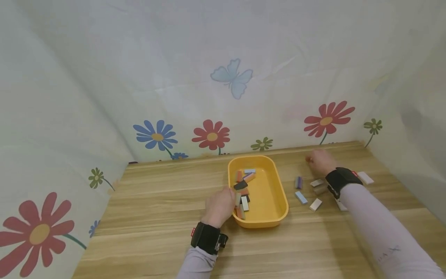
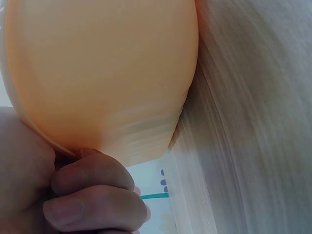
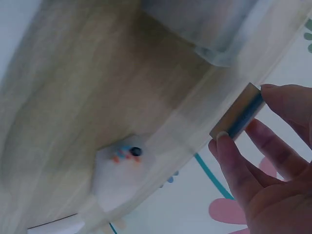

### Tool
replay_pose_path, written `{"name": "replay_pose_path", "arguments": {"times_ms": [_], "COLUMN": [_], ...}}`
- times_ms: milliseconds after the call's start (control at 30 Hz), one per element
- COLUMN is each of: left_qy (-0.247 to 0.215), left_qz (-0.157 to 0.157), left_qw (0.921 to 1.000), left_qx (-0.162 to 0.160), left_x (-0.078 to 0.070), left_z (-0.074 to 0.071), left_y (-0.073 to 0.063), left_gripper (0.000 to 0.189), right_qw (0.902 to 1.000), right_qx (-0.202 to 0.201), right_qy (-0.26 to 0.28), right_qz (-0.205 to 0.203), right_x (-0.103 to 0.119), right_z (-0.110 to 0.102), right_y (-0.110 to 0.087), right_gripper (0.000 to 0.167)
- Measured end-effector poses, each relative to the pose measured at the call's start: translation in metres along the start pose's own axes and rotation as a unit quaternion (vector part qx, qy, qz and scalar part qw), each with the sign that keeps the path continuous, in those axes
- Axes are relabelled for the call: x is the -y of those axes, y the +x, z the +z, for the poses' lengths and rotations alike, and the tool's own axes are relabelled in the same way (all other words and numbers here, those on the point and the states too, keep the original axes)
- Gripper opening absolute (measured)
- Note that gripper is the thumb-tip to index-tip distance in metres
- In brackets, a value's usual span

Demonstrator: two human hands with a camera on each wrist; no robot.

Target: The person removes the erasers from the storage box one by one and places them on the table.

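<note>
My left hand (image 1: 219, 207) grips the left rim of the yellow plastic tray (image 1: 268, 193). In the left wrist view its fingers (image 2: 95, 175) curl at the rim, beside the tray's outer wall. Several small blocks lie along the tray's left side, among them a white block (image 1: 245, 203) and a black one (image 1: 240, 185). To the right of the tray, my right hand (image 1: 321, 162) is raised above the table. The right wrist view shows it pinching a small tan-and-blue block (image 3: 237, 112) between thumb and fingertips; the head view hides this block.
Loose blocks lie on the wooden table (image 1: 167, 193) right of the tray: a light blue block (image 1: 301, 197), a cream block (image 1: 315, 204), a purple-and-grey block (image 1: 298, 182) and others near the right wrist. A white block (image 1: 365, 178) lies farther right. A flowered cloth (image 1: 174, 97) stands behind.
</note>
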State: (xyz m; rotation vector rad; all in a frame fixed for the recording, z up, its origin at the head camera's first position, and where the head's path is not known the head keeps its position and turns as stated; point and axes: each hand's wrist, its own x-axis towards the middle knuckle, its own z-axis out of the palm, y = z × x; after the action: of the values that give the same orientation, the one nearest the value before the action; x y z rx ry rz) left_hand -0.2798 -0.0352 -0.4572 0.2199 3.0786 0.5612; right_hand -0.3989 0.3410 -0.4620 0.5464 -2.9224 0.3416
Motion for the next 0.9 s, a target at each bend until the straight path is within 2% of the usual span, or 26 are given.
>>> {"name": "replay_pose_path", "arguments": {"times_ms": [200, 400, 633, 700, 900], "left_qy": [-0.009, -0.001, 0.022, 0.009, 0.008], "left_qz": [0.004, -0.001, 0.039, 0.031, 0.029], "left_qw": [0.9999, 1.0000, 0.9987, 0.9992, 0.9994], "left_qx": [0.006, 0.005, 0.024, 0.024, 0.015], "left_x": [-0.002, 0.002, 0.002, 0.001, -0.001], "left_z": [0.000, -0.002, -0.002, -0.002, -0.001], "left_y": [0.001, 0.000, -0.002, -0.001, 0.001], "left_gripper": [0.036, 0.035, 0.026, 0.025, 0.028], "right_qw": [0.9997, 0.9994, 0.9989, 0.9990, 0.9991], "right_qx": [-0.006, 0.001, 0.021, 0.015, 0.009], "right_qy": [0.004, -0.008, -0.023, -0.021, -0.012], "right_qz": [0.025, 0.034, 0.036, 0.037, 0.041], "right_x": [0.001, 0.010, 0.005, 0.004, 0.004], "right_z": [0.000, 0.001, 0.009, 0.010, 0.004], "right_y": [-0.008, -0.005, -0.006, -0.007, -0.007], "right_gripper": [0.011, 0.012, 0.014, 0.015, 0.017]}}
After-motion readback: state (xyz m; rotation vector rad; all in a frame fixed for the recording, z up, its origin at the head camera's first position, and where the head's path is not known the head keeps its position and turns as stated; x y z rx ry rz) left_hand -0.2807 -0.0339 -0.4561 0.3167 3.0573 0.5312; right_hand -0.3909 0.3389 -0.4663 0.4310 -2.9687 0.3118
